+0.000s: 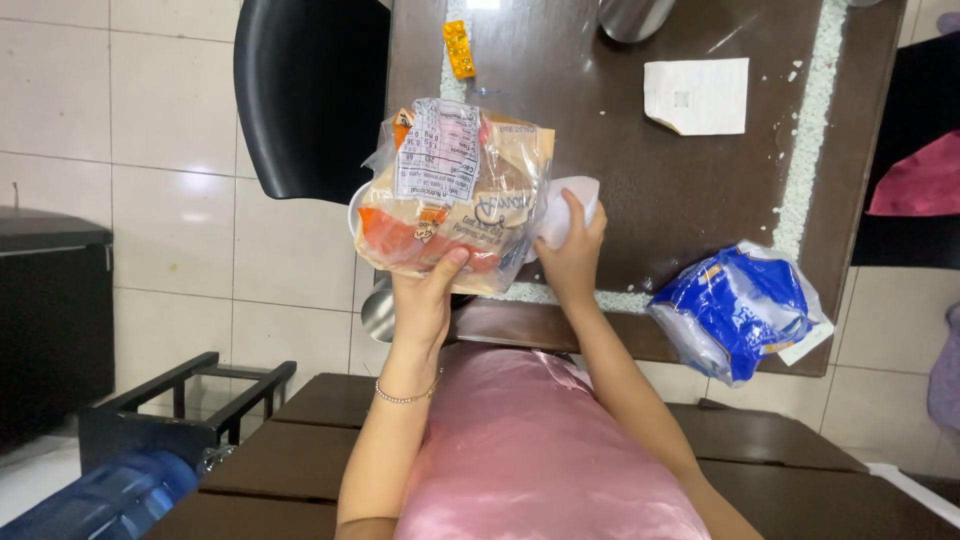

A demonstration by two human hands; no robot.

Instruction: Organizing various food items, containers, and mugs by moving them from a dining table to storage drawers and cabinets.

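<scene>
**Bread bag held up over a dark table**

The left hand (pixel 425 300) grips the lower edge of a clear bread bag (pixel 455 190), thumb pressed on its front, lifting it above the near edge of the dark brown table (pixel 660 190). The right hand (pixel 572 262) is closed around the bag's twisted white end beside it. On the table lie a blue plastic bag (pixel 735 310) near the right corner, a white paper slip (pixel 697 95) and a small yellow block (pixel 459 48). A black chair (pixel 305 95) stands to the left on a pale tiled floor (pixel 150 150)
</scene>
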